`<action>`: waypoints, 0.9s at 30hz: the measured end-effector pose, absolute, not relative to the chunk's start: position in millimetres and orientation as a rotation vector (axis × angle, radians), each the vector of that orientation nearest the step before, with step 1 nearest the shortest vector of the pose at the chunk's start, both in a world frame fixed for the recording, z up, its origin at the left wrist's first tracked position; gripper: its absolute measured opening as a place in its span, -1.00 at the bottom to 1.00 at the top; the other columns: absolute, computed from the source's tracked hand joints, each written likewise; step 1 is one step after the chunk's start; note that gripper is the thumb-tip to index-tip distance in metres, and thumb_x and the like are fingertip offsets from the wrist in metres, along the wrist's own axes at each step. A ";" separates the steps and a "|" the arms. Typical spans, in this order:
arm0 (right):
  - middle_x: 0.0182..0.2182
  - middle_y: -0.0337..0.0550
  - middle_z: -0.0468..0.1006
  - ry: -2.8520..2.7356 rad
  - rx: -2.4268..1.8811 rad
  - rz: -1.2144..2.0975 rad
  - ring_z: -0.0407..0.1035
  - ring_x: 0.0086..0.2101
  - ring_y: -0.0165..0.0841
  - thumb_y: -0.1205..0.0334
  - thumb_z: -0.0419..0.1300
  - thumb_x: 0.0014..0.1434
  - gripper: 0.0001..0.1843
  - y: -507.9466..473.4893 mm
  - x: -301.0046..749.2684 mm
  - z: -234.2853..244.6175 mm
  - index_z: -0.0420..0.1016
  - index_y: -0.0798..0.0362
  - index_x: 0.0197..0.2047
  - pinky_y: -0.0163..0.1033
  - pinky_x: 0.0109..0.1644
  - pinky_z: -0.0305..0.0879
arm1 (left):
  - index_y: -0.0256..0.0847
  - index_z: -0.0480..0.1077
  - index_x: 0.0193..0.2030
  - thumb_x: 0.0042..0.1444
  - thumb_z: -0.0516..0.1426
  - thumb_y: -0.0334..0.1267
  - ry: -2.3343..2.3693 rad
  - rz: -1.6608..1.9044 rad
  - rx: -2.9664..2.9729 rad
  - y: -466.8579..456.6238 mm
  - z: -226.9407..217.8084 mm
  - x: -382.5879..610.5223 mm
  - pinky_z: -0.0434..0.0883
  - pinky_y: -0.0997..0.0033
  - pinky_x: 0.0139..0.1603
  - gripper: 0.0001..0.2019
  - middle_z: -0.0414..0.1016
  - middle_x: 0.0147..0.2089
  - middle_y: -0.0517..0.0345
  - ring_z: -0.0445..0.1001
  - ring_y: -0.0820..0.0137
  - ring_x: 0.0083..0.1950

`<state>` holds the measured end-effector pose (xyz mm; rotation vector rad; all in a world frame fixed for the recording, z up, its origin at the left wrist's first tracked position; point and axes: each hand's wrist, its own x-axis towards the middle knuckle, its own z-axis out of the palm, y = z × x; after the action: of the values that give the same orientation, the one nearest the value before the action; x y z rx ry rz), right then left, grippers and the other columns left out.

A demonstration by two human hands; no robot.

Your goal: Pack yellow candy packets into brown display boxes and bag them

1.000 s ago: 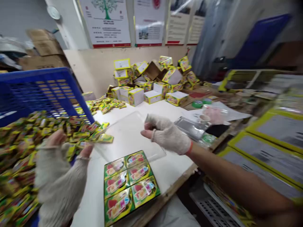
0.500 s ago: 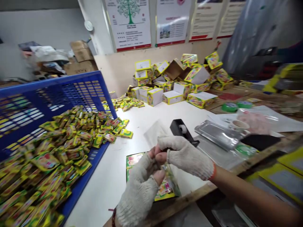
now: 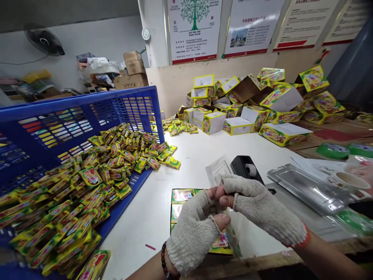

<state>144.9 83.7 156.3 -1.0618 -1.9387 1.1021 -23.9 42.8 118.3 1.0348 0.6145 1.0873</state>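
Both my hands wear knitted fingerless gloves and meet over the table's front edge. My left hand and my right hand pinch a clear plastic bag between their fingertips; its upper part sticks up behind the fingers. Under my hands lies a flat block of green and yellow candy packets, partly hidden. A black tape dispenser stands just behind my right hand.
A blue crate lies tipped at the left, spilling several small yellow-green packets. Yellow cartons are piled at the back by the wall. Clear plastic trays and green tape rolls are at the right.
My left hand came away from the packet pile to meet my right hand on the clear bag. The view swung left, so the crate fills more of the picture.
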 end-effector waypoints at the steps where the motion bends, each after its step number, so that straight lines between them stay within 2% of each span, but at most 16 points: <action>1: -0.41 -0.19 0.56 -1.945 -1.050 1.096 0.43 -0.34 -0.36 0.13 0.22 0.10 -0.82 83.8 144.7 156.6 0.57 0.04 -0.39 -0.30 -0.24 0.38 | -0.26 0.43 0.20 -0.01 0.40 -0.08 0.620 1.087 1.036 43.2 118.9 -23.8 0.34 0.09 0.32 -0.36 0.50 0.22 -0.12 0.43 0.06 0.27; 9: -0.47 -0.20 0.51 -1.978 -1.052 1.052 0.39 -0.38 -0.37 0.17 0.22 0.10 -0.81 81.4 144.1 159.3 0.59 0.04 -0.46 -0.31 -0.28 0.35 | -0.32 0.50 0.07 -0.02 0.38 0.00 0.674 1.091 1.100 43.2 125.6 -22.9 0.36 0.12 0.27 -0.42 0.58 0.09 -0.11 0.49 0.09 0.16; 17: -0.49 -0.18 0.52 -1.956 -1.101 1.081 0.40 -0.39 -0.33 0.09 0.25 0.10 -0.76 78.5 145.3 161.5 0.59 0.03 -0.49 -0.28 -0.31 0.36 | -0.28 0.54 0.03 0.00 0.36 0.03 0.692 1.090 1.131 41.8 121.9 -22.7 0.38 0.10 0.24 -0.47 0.59 0.06 -0.08 0.51 0.10 0.11; 24: -0.50 -0.18 0.46 -1.934 -1.110 1.101 0.38 -0.40 -0.33 -0.03 0.30 0.09 -0.70 76.4 147.3 165.0 0.59 0.02 -0.50 -0.27 -0.28 0.38 | -0.21 0.55 0.08 0.07 0.32 -0.11 0.682 1.084 1.169 41.9 128.7 -22.7 0.35 0.12 0.29 -0.56 0.60 0.06 -0.01 0.48 0.11 0.19; 27: -0.48 -0.17 0.47 -1.922 -1.123 1.123 0.39 -0.38 -0.32 -0.09 0.31 0.08 -0.66 75.5 147.1 165.8 0.60 0.02 -0.48 -0.26 -0.26 0.40 | -0.19 0.54 0.12 0.08 0.29 -0.14 0.668 1.063 1.159 41.8 130.1 -23.5 0.35 0.12 0.30 -0.55 0.60 0.07 0.02 0.50 0.13 0.16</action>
<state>147.1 75.5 165.8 -1.1226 -1.9216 1.1229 -23.5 41.8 130.1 1.1595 0.6684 1.0635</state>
